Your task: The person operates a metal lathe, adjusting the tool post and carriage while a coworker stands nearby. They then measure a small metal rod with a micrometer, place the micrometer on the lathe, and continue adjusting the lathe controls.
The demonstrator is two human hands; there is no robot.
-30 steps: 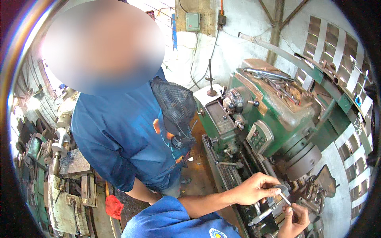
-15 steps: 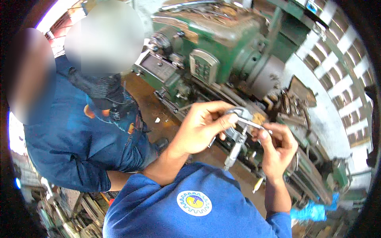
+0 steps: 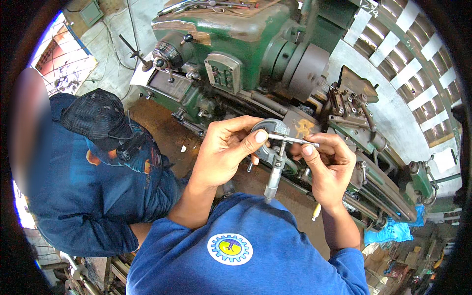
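Note:
Grey outside micrometer (image 3: 274,181) hangs in front of my chest, its frame curving upward and its silvery thimble pointing down toward my shirt. My left hand (image 3: 219,152) is closed round the frame's left side, its thumb also pressing the near end of a slim metal rod (image 3: 290,139). That rod lies across the micrometer's gap, above the spindle. At the rod's other end, my right hand (image 3: 330,164) pinches it between thumb and fingers. The frame's far side is partly hidden behind my left fingers.
A large green lathe (image 3: 236,37) stands ahead, with its grey chuck (image 3: 307,71) and tool post (image 3: 344,103) to the right. Close on my left is a person in dark blue with a black cap (image 3: 98,118). A blue plastic bag (image 3: 388,231) lies at lower right.
The view has shifted, showing more wall at the left. The person at left has bent lower. My hands keep hold of the micrometer and rod, the rod now nearer level.

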